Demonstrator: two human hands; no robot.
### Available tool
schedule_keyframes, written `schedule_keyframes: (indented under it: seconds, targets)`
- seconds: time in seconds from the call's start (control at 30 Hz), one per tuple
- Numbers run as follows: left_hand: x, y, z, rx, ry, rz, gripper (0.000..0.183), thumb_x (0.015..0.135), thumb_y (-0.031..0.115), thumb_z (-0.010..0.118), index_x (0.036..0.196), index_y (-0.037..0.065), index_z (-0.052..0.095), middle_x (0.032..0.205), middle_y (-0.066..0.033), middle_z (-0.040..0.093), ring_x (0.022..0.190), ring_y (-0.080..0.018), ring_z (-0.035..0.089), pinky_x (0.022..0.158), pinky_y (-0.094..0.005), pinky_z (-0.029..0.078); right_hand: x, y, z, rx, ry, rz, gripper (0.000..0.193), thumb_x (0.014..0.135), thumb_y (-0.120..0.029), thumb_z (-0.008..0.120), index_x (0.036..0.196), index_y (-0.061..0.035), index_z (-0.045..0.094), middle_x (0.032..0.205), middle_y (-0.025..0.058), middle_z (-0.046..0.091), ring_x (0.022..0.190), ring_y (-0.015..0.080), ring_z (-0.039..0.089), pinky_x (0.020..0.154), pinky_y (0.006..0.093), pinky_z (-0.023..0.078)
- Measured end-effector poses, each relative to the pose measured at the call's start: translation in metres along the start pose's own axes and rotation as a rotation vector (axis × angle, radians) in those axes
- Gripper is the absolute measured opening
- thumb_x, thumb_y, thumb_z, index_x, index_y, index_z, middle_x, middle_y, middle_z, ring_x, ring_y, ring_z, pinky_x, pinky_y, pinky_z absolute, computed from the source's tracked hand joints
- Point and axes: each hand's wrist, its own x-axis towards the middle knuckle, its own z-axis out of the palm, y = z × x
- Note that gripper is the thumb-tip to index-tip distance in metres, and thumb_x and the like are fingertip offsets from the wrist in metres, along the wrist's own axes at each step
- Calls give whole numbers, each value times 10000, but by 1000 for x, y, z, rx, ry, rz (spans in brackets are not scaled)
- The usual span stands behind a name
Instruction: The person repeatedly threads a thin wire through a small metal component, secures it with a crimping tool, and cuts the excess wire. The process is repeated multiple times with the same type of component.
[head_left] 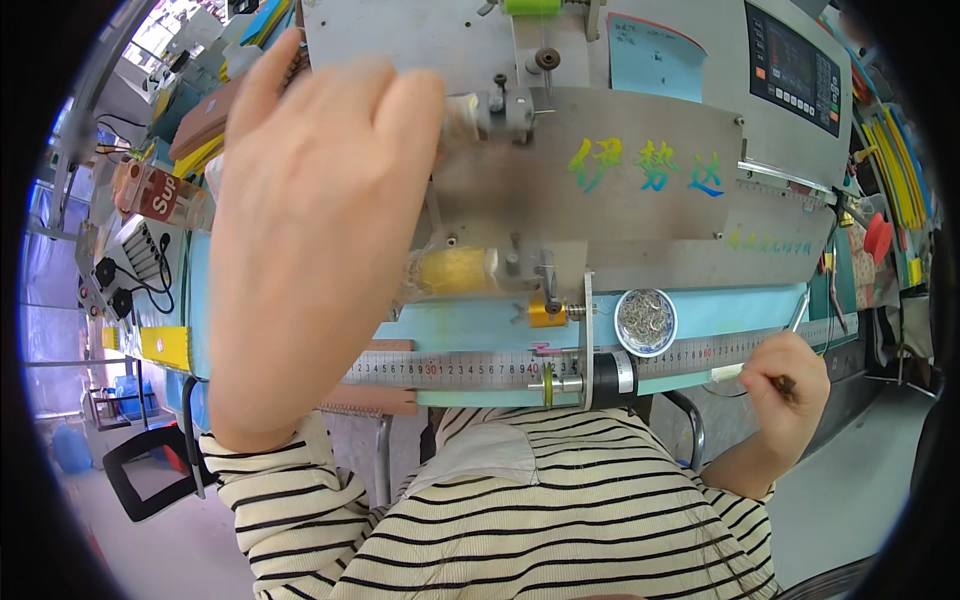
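My left hand (315,165) is large and blurred in the foreground, over the left part of a grey machine (640,215). Its back faces up; the fingertips bend out of sight, so I cannot tell what they hold. Just beyond its knuckles is a spool-like part in a metal holder (510,112), and a yellow spool (455,270) lies by the wrist. At the right, my right hand (790,385) is closed. A slim metal tool (799,312) sticks up from it, and something dark shows between the fingers. Left of it stands a white dish (645,351) of small metal pieces.
A metal ruler (480,368) runs along the front edge, with a black motor (612,378) standing out over it. Far right are a control panel (795,70) and a red knob (878,238). A clear bottle (165,195) and notebooks (205,120) stand left.
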Motion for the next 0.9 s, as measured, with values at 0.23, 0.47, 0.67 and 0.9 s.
schedule_keyframes:
  seconds: [0.23, 0.47, 0.67, 0.9]
  targets:
    - [-6, 3, -11, -219, 145, -144, 588, 721, 111, 773, 1271, 89, 564, 1200, -86, 589, 1131, -266, 551, 997, -390, 392, 8, 68, -41, -297, 679, 199, 59, 874, 5, 651, 843, 7, 601, 752, -33, 537, 679, 25, 450, 613, 178, 354]
    - [-13, 9, -18, -236, 192, -115, 554, 712, 56, 776, 1230, 31, 580, 1271, -120, 550, 1175, -277, 518, 972, -375, 416, 82, 86, -177, -124, 882, 266, 142, 813, -154, 743, 872, -33, 698, 653, -81, 509, 558, 14, 411, 502, 196, 309]
    - [-18, 12, -15, -371, 162, -11, 515, 717, 16, 745, 1206, 23, 585, 1276, -138, 548, 1200, -309, 506, 985, -395, 414, 52, 134, -189, -217, 595, 587, 130, 799, -177, 707, 799, -52, 673, 643, -56, 516, 586, 40, 439, 531, 219, 338]
    - [-19, 49, -27, -1001, 14, 186, 338, 726, -57, 642, 1061, -19, 618, 977, -176, 664, 926, -308, 634, 788, -379, 512, -53, 48, -15, -40, 363, 244, 59, 816, -19, 671, 873, -4, 677, 766, 22, 663, 635, 75, 550, 578, 211, 431]
